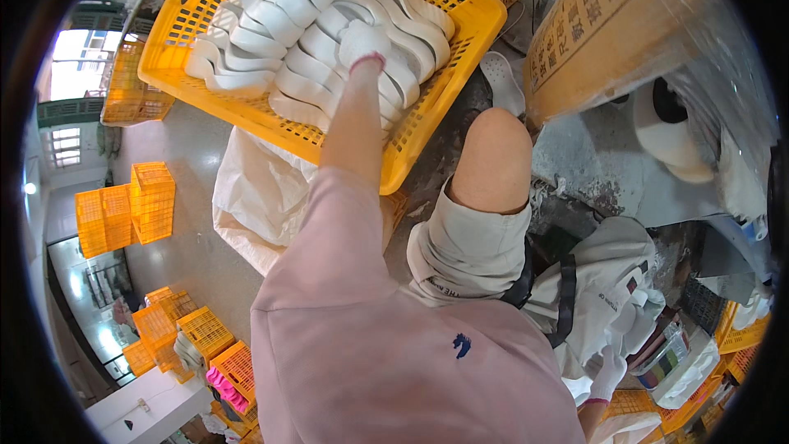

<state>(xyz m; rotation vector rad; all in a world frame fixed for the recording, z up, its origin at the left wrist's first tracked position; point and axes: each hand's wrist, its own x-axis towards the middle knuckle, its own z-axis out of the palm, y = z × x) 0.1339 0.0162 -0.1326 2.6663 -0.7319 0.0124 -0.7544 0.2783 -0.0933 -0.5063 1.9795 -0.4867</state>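
White wavy-edged shoe soles (288,8) stand on edge in packed rows inside a yellow plastic crate (168,53). My left hand (364,43), in a white knit glove with a pink cuff, reaches in among the right-hand rows. Its fingers curl down onto a sole there, their tips hidden. Low on the right, my right hand (606,374) wears a matching glove and lies beside crumpled white material (625,329). How its fingers are set does not show clearly.
A large carton (592,25) in clear wrap stands right of the crate. Below the crate hangs a white woven sack (259,197). My bent knee (491,160) is close to the crate, near a white clog (501,82). Stacked yellow crates (152,201) stand on the floor at left.
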